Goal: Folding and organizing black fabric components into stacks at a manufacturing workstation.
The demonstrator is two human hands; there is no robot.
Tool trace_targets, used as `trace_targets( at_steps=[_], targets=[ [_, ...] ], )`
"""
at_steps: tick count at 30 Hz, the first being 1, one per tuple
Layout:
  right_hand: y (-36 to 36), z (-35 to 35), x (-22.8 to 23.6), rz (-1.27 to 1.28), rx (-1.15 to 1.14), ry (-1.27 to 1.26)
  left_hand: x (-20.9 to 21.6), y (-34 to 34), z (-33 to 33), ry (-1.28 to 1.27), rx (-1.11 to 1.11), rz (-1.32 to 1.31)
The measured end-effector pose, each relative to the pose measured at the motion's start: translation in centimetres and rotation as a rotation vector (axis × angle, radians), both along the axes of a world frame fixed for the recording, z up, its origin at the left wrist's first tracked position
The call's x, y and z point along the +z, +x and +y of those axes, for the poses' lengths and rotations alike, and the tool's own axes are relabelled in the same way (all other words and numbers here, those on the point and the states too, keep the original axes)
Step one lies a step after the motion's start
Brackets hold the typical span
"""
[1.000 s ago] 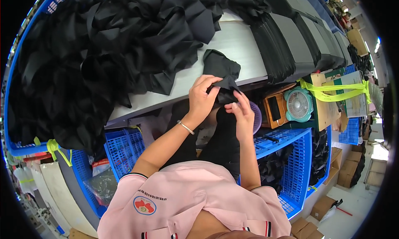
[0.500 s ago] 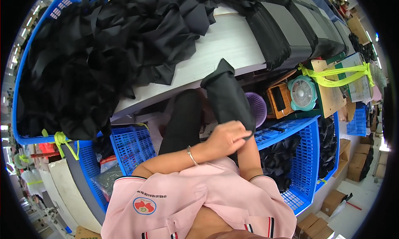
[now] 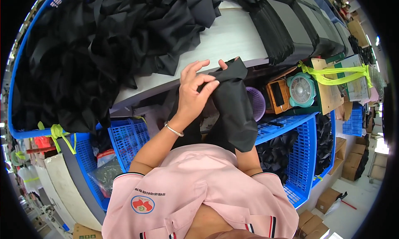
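A black fabric tube (image 3: 235, 110) covers my right forearm, which enters it at the near end. Of my right hand (image 3: 223, 64), only fingertips poke out by the tube's far, folded edge; the rest is hidden inside the cloth. My left hand (image 3: 194, 89) is at that far end on its left side, thumb and forefinger pinching the edge while the other fingers are raised. Beyond both hands, a big heap of black fabric pieces (image 3: 120, 43) covers the left part of the white table (image 3: 232, 35).
Stacks of flat black pieces (image 3: 276, 35) stand at the table's right. Below the table are a purple basket (image 3: 255, 104), a phone on a wooden stand (image 3: 277, 95) and a small teal fan (image 3: 301, 89). Blue crates (image 3: 309, 156) (image 3: 129, 141) flank my lap, the right one holding black cloth.
My left hand has moved from the tube's near end to its far edge. My right fingertips now show there, and the tube sits slightly farther right.
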State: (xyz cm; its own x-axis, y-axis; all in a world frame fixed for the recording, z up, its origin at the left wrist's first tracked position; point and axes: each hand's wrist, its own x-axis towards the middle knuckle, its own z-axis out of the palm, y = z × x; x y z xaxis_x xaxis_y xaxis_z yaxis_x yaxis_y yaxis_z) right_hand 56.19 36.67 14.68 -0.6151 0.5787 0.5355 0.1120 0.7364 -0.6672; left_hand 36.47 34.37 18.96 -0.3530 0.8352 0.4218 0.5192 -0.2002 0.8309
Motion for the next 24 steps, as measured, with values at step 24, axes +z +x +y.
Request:
trace_targets(
  at_steps=[24],
  targets=[
    [-6.1,10.7,0.3,-0.649,-0.379,0.26,-1.6,5.0,-1.2,-0.21,-0.279,-0.49]
  ],
)
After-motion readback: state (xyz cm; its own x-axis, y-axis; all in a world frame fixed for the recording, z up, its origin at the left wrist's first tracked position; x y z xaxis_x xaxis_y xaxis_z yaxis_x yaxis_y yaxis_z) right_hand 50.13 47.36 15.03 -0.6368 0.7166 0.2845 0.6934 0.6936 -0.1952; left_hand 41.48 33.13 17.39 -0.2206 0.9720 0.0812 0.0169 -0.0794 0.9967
